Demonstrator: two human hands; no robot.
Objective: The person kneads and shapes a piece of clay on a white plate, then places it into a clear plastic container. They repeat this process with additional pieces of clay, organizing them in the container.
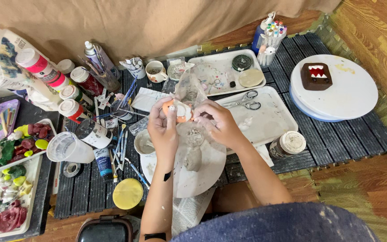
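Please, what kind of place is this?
Probably a home craft corner for clay and paint. Both hands hold a small orange and white piece, with paint bottles, brushes and scissors around.

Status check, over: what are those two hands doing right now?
Left hand and right hand both grip a small orange-and-white clay piece. Held above round white board. Scissors on tray, apart. Nothing in the way.

Bright even light, soft shadows, sharp focus, wide-angle edge distortion
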